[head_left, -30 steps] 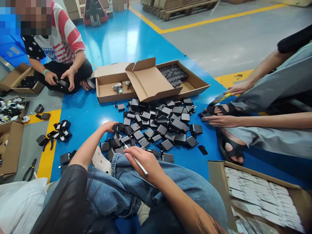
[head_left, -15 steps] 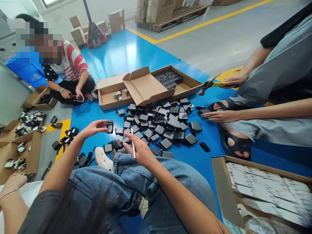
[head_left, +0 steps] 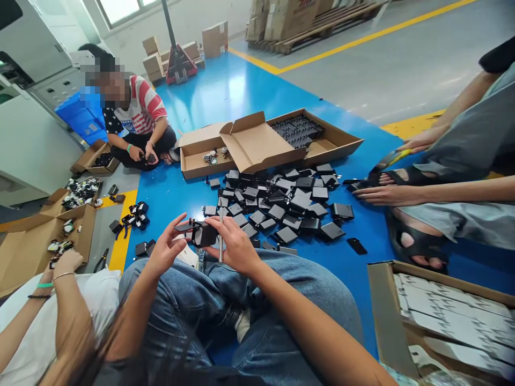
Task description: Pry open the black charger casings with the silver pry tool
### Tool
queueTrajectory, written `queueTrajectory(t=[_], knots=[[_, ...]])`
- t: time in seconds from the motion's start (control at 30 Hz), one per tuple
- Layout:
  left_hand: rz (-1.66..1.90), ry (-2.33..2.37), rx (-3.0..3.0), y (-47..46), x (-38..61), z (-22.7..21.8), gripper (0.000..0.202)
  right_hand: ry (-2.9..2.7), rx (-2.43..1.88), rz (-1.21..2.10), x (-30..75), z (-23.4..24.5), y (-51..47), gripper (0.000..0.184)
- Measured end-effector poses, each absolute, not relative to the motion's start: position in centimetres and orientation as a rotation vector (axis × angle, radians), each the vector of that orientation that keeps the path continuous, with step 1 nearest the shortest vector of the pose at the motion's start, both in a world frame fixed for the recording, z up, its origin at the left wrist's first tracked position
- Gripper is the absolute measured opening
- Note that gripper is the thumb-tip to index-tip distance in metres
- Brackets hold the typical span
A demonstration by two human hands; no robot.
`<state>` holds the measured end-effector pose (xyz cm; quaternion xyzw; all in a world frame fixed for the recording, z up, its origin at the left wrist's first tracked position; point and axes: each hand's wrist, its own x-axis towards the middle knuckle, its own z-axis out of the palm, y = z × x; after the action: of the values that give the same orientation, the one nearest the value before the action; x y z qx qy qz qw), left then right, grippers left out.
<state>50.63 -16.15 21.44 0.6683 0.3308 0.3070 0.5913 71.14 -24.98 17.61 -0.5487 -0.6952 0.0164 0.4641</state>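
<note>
My left hand (head_left: 166,251) grips a small black plastic case (head_left: 205,235) above my knees, its fingers at a thin black flap on the case's left side. My right hand (head_left: 239,249) holds a slim silver metal rod (head_left: 221,238) upright, and its fingertips touch the right side of the same case. What the rod's exact kind is, I cannot make out. Just beyond my hands lies a heap of similar black cases (head_left: 277,212) on the blue floor.
Open cardboard boxes (head_left: 257,155) stand behind the heap. On the right, a co-worker's hand (head_left: 426,140) holds a hammer (head_left: 388,161). A carton of white packets (head_left: 380,289) is at lower right. Another person (head_left: 139,123) sits at the left; pliers (head_left: 102,261) lie nearer.
My left hand has brought the black case rightward and down to my right hand, and the two now meet at it. The co-worker's hammer has come down beside the black pieces.
</note>
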Motion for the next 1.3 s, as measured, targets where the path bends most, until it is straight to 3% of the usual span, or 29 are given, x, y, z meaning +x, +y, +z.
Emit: queueTrajectory(t=[0.13,0.4,0.53,0.73,0.87,1.03,1.3], knots=[[0.955,0.938,1.559,-17.4,51.3,21.4,0.062,-1.738,-1.381,-0.031,71.0,16.8,-24.7,0.054],[1.041,1.051,1.662,-17.9,51.7,18.8,0.040,-1.655,-1.315,0.147,70.6,16.2,-24.9,0.054],[0.985,1.005,1.633,-18.8,52.2,17.9,0.043,-1.597,-1.266,0.166,69.9,15.8,-25.1,0.055],[0.745,0.776,1.517,-20.3,52.5,17.4,0.071,-1.611,-1.318,0.079,68.9,15.9,-25.5,0.058],[0.895,0.893,1.594,-20.2,52.4,17.7,0.054,-1.716,-1.223,0.206,69.3,16.4,-25.5,0.068],[1.039,0.994,1.725,-18.8,51.2,18.7,0.049,-1.522,-1.183,0.373,70.9,18.3,-26.3,0.044],[1.017,0.969,1.953,-18.2,50.4,19.4,0.047,-1.469,-1.030,0.318,71.0,21.3,-28.4,0.028]])
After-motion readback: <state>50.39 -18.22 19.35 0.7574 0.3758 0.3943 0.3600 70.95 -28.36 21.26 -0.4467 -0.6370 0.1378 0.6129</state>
